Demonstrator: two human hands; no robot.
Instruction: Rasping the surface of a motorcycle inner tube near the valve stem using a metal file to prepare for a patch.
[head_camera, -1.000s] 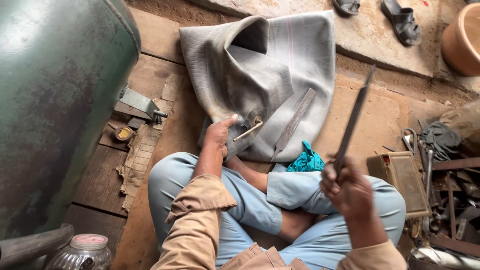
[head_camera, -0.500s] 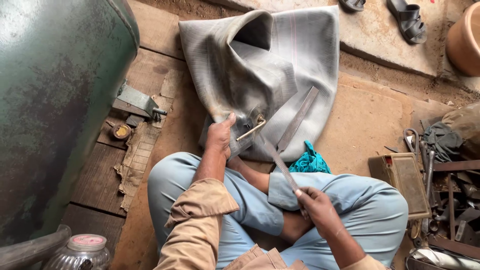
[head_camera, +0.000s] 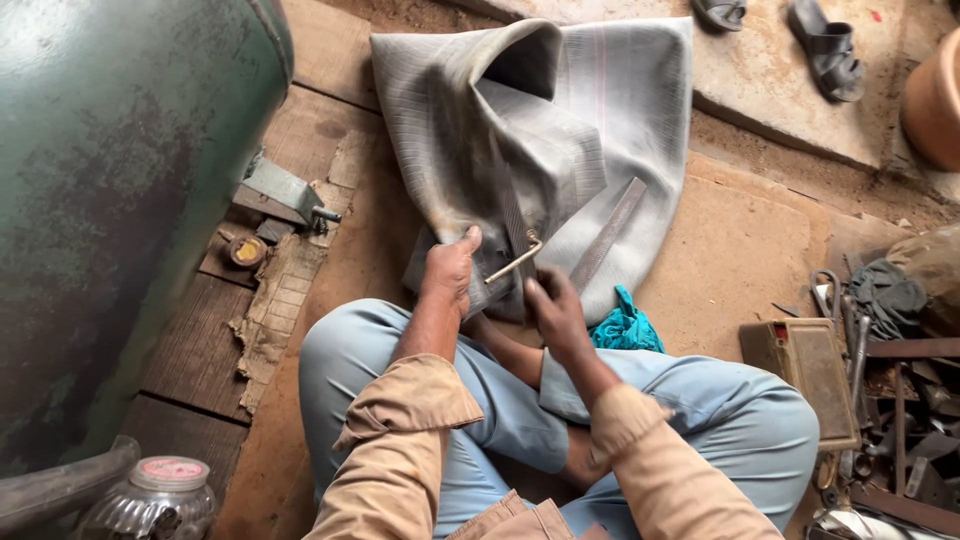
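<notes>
The fingers of the left hand (head_camera: 450, 268) curl over the near edge of a big grey rubber inner tube (head_camera: 560, 130), thumb up, pinning it just left of the bent brass valve stem (head_camera: 514, 262) that sticks out of the rubber at the centre of the frame. The right hand (head_camera: 556, 312) is closed around a long dark file (head_camera: 515, 225), whose blade runs up from the fist across the tube, right beside the valve. The tube lies folded and flattened on the ground, filling the upper middle of the frame. A flat metal bar (head_camera: 608, 234) rests slantwise on its lower right part. A teal cloth (head_camera: 625, 326) sits just right of the right hand, against the person's light blue trouser leg. A large green tank (head_camera: 110, 200) fills the left side, with a glass jar (head_camera: 160, 495) at lower left. Scattered tools (head_camera: 880, 400) crowd the right edge, and sandals (head_camera: 825, 45) lie at the top right.
</notes>
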